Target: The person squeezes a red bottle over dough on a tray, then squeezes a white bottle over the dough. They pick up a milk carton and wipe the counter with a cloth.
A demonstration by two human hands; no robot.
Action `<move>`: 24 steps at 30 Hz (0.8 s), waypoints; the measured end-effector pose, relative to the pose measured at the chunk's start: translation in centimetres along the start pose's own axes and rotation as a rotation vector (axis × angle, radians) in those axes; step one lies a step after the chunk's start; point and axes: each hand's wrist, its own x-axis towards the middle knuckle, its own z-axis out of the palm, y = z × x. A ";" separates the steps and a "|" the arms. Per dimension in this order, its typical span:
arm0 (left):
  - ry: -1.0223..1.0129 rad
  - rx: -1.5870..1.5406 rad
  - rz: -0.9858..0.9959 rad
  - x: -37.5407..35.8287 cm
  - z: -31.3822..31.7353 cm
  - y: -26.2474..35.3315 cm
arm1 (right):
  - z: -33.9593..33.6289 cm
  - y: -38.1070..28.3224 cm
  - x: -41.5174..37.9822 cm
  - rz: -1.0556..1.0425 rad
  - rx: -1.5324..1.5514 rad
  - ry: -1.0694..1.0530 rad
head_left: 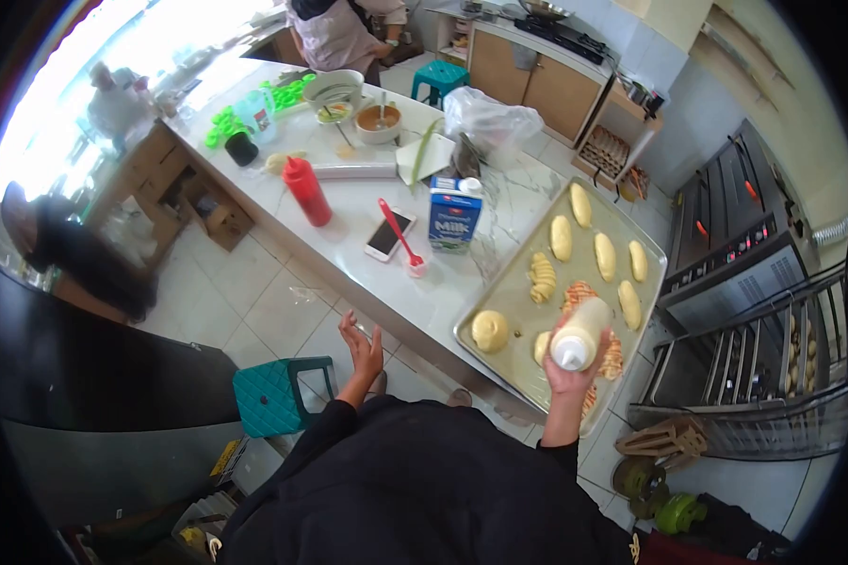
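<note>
My right hand [569, 375] is wrapped round a squeeze bottle [581, 332] with pale contents, its white nozzle tipped toward me. The bottle is above a large metal tray [513, 273] and hides part of it. On the tray lie several pale dough pieces [562, 237], a round bun [490, 330] and some pieces with red-orange stripes [612, 358]. My left hand [362, 345] hangs in front of the counter edge, fingers apart, holding nothing.
The marble counter [349, 273] bears a red bottle [308, 192], a phone [389, 234], a milk carton [454, 216] and bowls [379, 123]. A green stool [271, 398] stands at left. People are beyond the counter and at far left. Ovens [730, 226] stand right.
</note>
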 end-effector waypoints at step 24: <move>-0.308 -0.245 0.372 15.4 -10.1 1.7 | 7.0 26.9 -0.7 0.995 -0.471 -0.168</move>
